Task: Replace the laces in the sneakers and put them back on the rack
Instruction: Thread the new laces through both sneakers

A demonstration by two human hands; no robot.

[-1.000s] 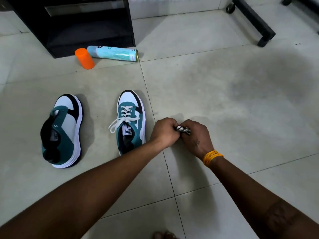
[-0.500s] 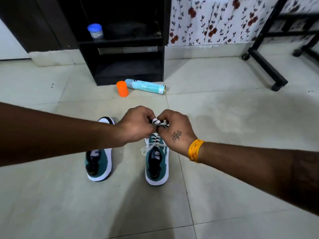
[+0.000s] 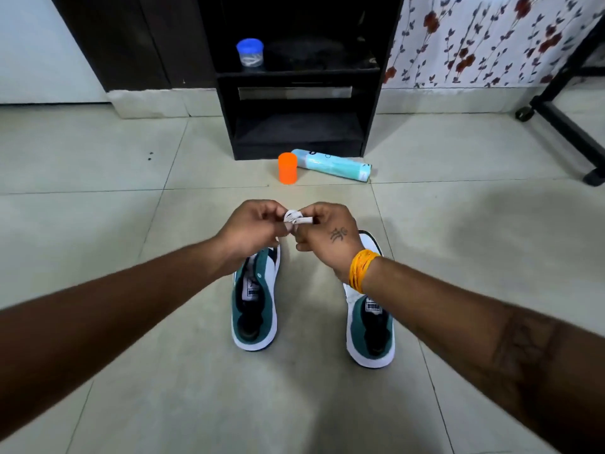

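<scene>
Two hands pinch a bundled white lace in the air above a pair of sneakers on a tiled floor.

The left hand (image 3: 252,229) and right hand (image 3: 327,239) meet fingertip to fingertip, each with curled fingers gripping the lace (image 3: 296,218), which is held clear of the floor. Below them, the left sneaker (image 3: 255,301) and right sneaker (image 3: 371,317) stand side by side, apart, heels toward the viewer; the hands and wrists cover their toes. The black rack (image 3: 294,90) stands against the far wall, its lower shelf open toward the sneakers. Just before its front edge an orange cap (image 3: 287,168) stands upright, and beside the cap lies a spray can (image 3: 332,164). Bare tile lies between these and the sneakers, and to either side. A blue-lidded jar (image 3: 250,52) sits on the upper shelf. A black wheeled frame (image 3: 563,122) occupies the far right.
</scene>
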